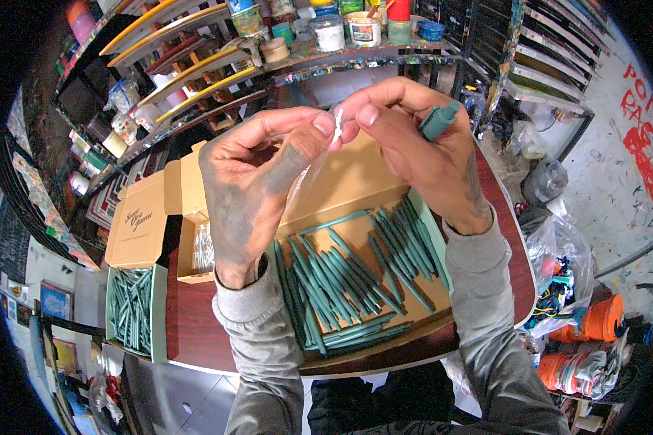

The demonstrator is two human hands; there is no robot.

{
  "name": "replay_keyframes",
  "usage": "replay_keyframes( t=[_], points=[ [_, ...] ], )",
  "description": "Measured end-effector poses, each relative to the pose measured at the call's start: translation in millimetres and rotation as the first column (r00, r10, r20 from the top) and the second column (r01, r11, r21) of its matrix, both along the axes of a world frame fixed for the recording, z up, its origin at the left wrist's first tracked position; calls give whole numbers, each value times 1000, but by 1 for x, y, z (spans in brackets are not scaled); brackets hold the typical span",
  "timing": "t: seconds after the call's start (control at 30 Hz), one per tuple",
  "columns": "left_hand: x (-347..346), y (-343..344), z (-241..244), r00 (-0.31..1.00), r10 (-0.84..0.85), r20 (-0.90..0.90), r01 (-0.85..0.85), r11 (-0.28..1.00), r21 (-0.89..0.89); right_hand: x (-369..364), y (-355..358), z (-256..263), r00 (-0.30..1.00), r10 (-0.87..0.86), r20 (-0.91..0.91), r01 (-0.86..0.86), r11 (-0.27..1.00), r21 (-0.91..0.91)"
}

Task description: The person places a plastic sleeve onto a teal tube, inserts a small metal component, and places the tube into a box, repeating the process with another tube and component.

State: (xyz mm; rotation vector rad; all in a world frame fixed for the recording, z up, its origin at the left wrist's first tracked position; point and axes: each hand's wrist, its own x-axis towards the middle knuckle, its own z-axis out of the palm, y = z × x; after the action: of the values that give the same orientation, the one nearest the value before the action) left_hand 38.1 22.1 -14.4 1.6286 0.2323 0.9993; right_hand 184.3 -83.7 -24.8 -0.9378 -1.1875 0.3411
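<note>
My left hand (266, 174) and my right hand (413, 141) are raised over a large open cardboard box (359, 157). Between their fingertips they pinch a small white piece (338, 125) with thin clear plastic trailing down from it. A green pen-like piece (439, 120) is also tucked in my right hand, its end standing out behind the thumb. Many green pens (337, 283) lie in the large box in loose rows. A smaller box (159, 315) at the left is full of green pen-like pieces (131, 310), and a cardboard box (196, 276) beside it holds thin white pieces (204, 247).
The boxes stand on a dark red tabletop (196, 331) with a pale edge. Behind it, a paint-stained shelf (305, 60) carries paint tubs (327, 32). Drying racks (549, 70) rise at the right, above plastic bags (560, 261) and orange containers (598, 321).
</note>
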Motion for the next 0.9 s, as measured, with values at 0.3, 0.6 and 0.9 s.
replay_keyframes(
  t=[0.3, 0.6, 0.9],
  points=[
    [3, -3, 1, 991, 134, 16, -135, 979, 153, 3, 2, -3, 983, -101, 150, 100, 995, 14],
    [4, -4, 0, 970, 228, 82, -242, 898, 366, 3, -6, 4, 988, -54, 146, 56, 998, -7],
    [0, 1, -1, 966, 255, 41, -249, 877, 410, 2, 0, -3, 988, -39, 146, 38, 999, 11]
  ],
)
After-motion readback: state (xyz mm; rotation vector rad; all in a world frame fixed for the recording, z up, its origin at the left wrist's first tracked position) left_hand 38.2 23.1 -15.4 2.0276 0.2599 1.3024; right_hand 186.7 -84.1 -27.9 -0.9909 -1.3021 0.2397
